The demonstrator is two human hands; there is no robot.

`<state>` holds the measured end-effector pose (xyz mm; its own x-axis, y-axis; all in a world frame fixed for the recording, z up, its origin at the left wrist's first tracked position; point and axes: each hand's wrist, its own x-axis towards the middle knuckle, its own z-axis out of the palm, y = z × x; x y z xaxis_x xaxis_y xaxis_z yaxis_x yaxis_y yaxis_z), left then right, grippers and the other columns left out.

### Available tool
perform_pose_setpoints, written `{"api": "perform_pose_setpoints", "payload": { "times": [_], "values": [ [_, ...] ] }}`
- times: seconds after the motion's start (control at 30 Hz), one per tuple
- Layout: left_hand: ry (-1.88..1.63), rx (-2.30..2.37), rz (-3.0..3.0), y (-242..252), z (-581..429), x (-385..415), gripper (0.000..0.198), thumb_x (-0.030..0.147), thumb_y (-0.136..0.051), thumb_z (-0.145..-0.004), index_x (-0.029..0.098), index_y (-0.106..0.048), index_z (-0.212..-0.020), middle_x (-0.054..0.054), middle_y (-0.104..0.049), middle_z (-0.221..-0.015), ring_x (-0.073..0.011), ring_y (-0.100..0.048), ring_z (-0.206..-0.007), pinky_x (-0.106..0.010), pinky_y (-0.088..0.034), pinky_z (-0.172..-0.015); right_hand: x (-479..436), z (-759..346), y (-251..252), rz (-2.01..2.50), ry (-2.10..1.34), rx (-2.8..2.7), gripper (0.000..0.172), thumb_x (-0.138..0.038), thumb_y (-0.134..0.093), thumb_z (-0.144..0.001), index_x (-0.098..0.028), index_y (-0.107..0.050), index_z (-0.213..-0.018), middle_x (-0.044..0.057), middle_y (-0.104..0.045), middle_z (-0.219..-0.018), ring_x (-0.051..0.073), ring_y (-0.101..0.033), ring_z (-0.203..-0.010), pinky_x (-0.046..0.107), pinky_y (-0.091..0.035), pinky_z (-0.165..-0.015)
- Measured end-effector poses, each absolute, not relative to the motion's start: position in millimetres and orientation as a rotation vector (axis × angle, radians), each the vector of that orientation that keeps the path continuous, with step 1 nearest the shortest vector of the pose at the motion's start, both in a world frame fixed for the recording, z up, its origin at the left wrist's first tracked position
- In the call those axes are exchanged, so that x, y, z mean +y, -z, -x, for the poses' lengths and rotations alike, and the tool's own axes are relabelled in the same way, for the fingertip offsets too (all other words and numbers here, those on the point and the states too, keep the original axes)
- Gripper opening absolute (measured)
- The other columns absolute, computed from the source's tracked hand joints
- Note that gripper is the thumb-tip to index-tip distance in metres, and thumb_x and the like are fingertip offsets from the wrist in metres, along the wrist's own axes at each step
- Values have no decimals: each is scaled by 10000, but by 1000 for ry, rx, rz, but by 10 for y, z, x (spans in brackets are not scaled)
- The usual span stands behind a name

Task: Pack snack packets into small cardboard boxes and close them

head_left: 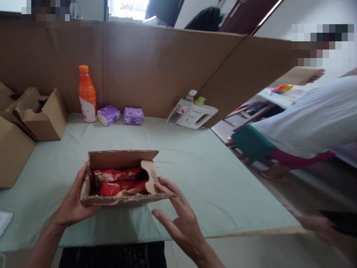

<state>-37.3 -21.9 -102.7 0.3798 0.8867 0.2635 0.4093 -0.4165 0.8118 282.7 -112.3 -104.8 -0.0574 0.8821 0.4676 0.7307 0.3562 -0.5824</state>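
A white packet (pixel 5 222) lies at the surface's left edge, toward the near corner. Beyond it, open brown cartons (pixel 46 119) crowd the far-left corner, likely set aside there to leave working room.

The left hand (pixel 73 204) grips the left end of an open cardboard box (pixel 122 158), presumably to steady it, near the middle of the surface's (pixel 217 186) near edge; whether its base touches down is hidden. An orange bottle (pixel 87 95) stands upright along the far edge, with two purple tissue packs (pixel 108 115) (pixel 134 116) beside it.

Inside the box, red snack packets (pixel 119 184) lie side by side, held in by the walls. The right hand (pixel 182 216) is open, its fingers touching the right-end flap (pixel 151 178) while the thumb stands apart, so it seems to guide rather than carry.

By the far-right corner, a clear plastic bottle (pixel 181 108) leans against a white jug (pixel 195 114), which probably props it up.
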Motion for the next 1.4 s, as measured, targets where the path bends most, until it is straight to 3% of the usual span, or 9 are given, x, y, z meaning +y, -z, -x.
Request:
{"api": "perform_pose_setpoints", "payload": {
  "times": [0.17,0.37,0.53,0.63,0.83,1.0,1.13,1.23,1.4],
  "values": [
    [-1044,1219,-2157,902,340,-320,759,443,-683,-898,288,-351,-1562,-150,-356,-1626,-370,-361,-1495,-571,-383,-1186,-1039,-2756,1052,1376,-181,-1702,384,-352,-565,-971,-260,-627,-1340,131,-615,-1310,313,-603,-1204,499,-538,-970],
    [-1186,1196,-2296,657,194,-390,86,241,-639,-926,239,-712,-972,-49,-759,-987,-248,-678,-1080,-410,-579,-950,-927,-2765,1001,1411,-209,-1589,173,-323,-572,-976,-249,-714,-1038,102,-692,-1101,281,-653,-1062,462,-540,-908],
    [-1091,1540,-2124,655,127,-375,338,325,-614,-947,223,-599,-1269,-60,-716,-1070,-220,-699,-1003,-388,-593,-914,-796,-2805,896,1514,-231,-1598,154,-376,-602,-953,-230,-649,-961,91,-725,-1018,266,-688,-948,419,-553,-828],
    [-1102,1572,-2141,684,104,-360,527,274,-594,-945,248,-447,-1450,-99,-625,-1289,-254,-631,-1199,-462,-529,-1054,-741,-2825,883,1569,-325,-1565,295,-396,-609,-924,-224,-595,-1164,84,-697,-1013,220,-670,-816,378,-576,-744],
    [-865,1330,-2328,518,91,-54,880,181,-582,-881,287,-107,-1613,-136,-204,-1674,-348,-252,-1539,-579,-304,-1229,-727,-2785,1029,1565,-551,-1457,669,-467,-584,-938,-240,-353,-1524,194,-470,-1509,303,-636,-1166,422,-600,-810],
    [-966,1108,-2475,503,126,76,465,82,-549,-889,225,-534,-1331,-76,-626,-1240,-244,-574,-1267,-434,-481,-1105,-712,-2798,1120,1508,-586,-1399,793,-481,-596,-947,-297,-202,-1611,182,-375,-1596,291,-626,-1192,402,-607,-802],
    [-1064,927,-2527,640,191,-7,274,40,-508,-938,219,-633,-1104,-54,-653,-1116,-201,-581,-1270,-352,-507,-1063,-671,-2894,1111,1435,-566,-1611,458,-434,-551,-989,-294,-550,-1424,127,-449,-1560,300,-533,-1344,441,-559,-974],
    [-995,1009,-2489,723,283,-126,280,165,-555,-964,226,-616,-1230,-122,-554,-1380,-273,-490,-1392,-462,-478,-1116,-668,-2976,1124,1392,-557,-1705,392,-423,-521,-1015,-328,-593,-1388,90,-427,-1586,299,-448,-1435,484,-492,-1087],
    [-707,1147,-2366,823,421,-299,617,298,-687,-892,289,-465,-1468,-167,-111,-1703,-414,-311,-1514,-593,-459,-1106,-739,-3024,1247,1319,-662,-1818,724,-606,-602,-932,-366,-360,-1570,104,-332,-1646,332,-331,-1508,505,-502,-1082]
  ]
}}
